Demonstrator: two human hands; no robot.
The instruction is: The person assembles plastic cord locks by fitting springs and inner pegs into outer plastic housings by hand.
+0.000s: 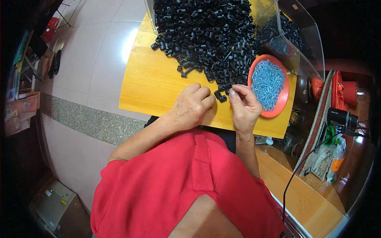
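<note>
My left hand [193, 106] is closed above the near part of the yellow table, its fingers curled under so that anything in them is hidden. To its right, my right hand [245, 107] has thumb and forefinger pinched together; whatever lies between the tips is too small to make out. A couple of loose black plastic fittings [223, 98] lie between the two hands. Beyond them spreads a large heap of the same short, hollow black fittings [206, 35]. Just right of my right hand, a red oval dish [282, 100] holds a pile of small silvery screws [268, 83].
The yellow tabletop [145, 89] carries all of this. A clear plastic bin [307, 47] stands at the far right, with more black parts seen through it. Farther right are a black camera-like device [340, 118] with a cable and a bottle [337, 158].
</note>
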